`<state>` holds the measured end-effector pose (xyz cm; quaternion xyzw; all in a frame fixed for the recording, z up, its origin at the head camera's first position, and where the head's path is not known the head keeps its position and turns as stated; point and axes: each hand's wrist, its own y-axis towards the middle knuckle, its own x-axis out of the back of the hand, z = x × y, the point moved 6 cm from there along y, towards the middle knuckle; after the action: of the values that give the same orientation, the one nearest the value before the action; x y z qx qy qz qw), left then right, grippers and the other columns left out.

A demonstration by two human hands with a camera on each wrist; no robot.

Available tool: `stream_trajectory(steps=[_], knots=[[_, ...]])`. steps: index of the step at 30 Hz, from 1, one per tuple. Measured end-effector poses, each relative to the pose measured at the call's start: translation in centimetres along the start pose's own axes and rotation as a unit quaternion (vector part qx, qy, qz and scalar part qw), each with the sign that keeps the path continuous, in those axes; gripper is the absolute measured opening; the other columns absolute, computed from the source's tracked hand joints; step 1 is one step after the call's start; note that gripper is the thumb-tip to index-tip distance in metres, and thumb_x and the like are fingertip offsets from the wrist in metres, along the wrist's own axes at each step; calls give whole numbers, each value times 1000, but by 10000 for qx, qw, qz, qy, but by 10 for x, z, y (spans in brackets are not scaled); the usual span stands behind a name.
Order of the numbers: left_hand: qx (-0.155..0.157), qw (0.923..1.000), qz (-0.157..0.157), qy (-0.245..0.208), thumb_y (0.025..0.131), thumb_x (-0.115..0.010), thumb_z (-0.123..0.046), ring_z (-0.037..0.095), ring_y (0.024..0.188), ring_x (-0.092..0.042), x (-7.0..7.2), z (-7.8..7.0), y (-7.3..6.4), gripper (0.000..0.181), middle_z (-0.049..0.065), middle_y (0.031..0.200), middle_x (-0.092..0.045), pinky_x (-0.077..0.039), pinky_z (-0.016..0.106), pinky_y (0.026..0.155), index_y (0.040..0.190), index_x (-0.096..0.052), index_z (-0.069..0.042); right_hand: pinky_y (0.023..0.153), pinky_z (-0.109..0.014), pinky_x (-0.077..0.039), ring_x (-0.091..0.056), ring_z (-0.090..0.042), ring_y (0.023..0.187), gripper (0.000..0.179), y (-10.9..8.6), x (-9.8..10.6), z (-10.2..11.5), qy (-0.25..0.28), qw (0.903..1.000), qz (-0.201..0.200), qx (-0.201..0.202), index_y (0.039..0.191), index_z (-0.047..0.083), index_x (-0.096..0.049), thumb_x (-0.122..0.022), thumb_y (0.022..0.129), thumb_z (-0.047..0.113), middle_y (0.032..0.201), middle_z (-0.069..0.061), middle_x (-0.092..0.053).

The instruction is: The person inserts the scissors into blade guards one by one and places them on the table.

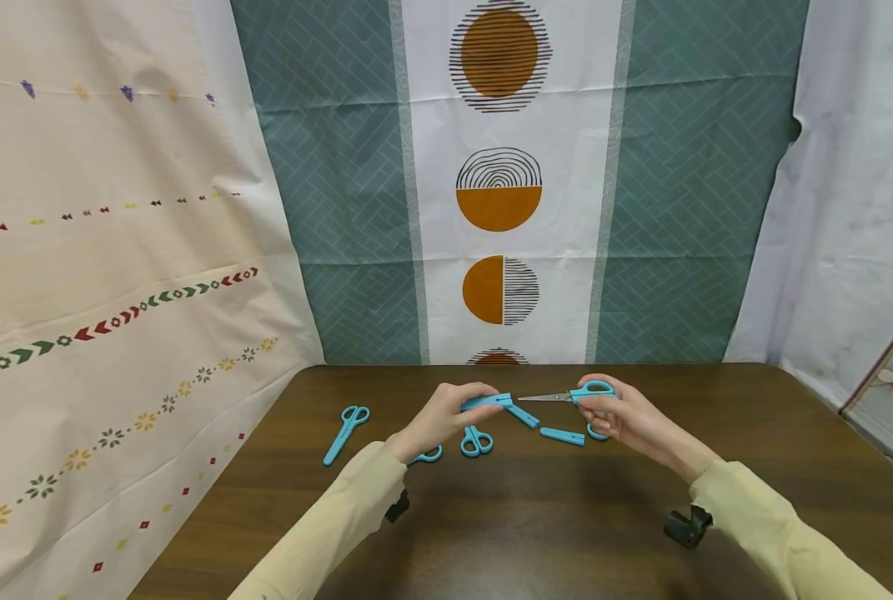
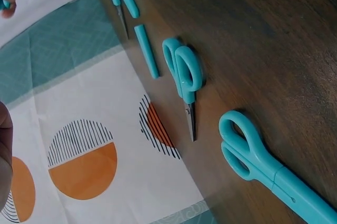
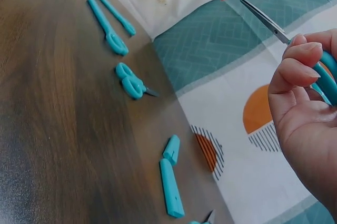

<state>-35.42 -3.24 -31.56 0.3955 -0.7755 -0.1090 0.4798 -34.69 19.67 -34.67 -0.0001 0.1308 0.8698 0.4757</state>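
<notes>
My left hand (image 1: 440, 414) holds a light blue scissors cover (image 1: 489, 402) above the table, its end toward the right. Opposite it, my right hand (image 1: 629, 417) grips a pair of blue-handled scissors (image 1: 594, 389) by the handles. The closed metal blades (image 3: 266, 19) point at the cover's end, with a narrow gap between tip and cover. In the left wrist view most of my left hand is out of sight. Below the hands lie a bare pair of scissors (image 1: 476, 442), two loose covers (image 1: 523, 416) and another pair of scissors (image 1: 598, 432), partly hidden by my right hand.
On the left of the brown wooden table (image 1: 536, 517) lies a covered pair of scissors (image 1: 346, 434). Another covered pair (image 2: 279, 174) is partly behind my left wrist in the head view. Patterned cloths (image 1: 341, 167) hang behind and beside the table.
</notes>
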Motion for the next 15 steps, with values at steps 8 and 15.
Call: stream_trajectory(steps=[8,15], knots=[[-51,9999,88,-84,88,-58,-3,14,67,-56,7,-32,1,16,9,87,-65,-45,23,62,102,-62,3,54,-34,-21,-33,-13,53,25,1,-4,3,49,10000,-2,-24,113,-7,-31,-45,95,4,74,-7,-48],[-78,9999,105,-110,88,-58,-2,17,71,-57,8,-35,3,16,7,87,-65,-45,24,63,102,-61,3,54,-34,-21,-34,-12,51,22,3,-7,4,-72,10000,19,-57,111,-3,-34,-45,95,4,72,-7,-47]])
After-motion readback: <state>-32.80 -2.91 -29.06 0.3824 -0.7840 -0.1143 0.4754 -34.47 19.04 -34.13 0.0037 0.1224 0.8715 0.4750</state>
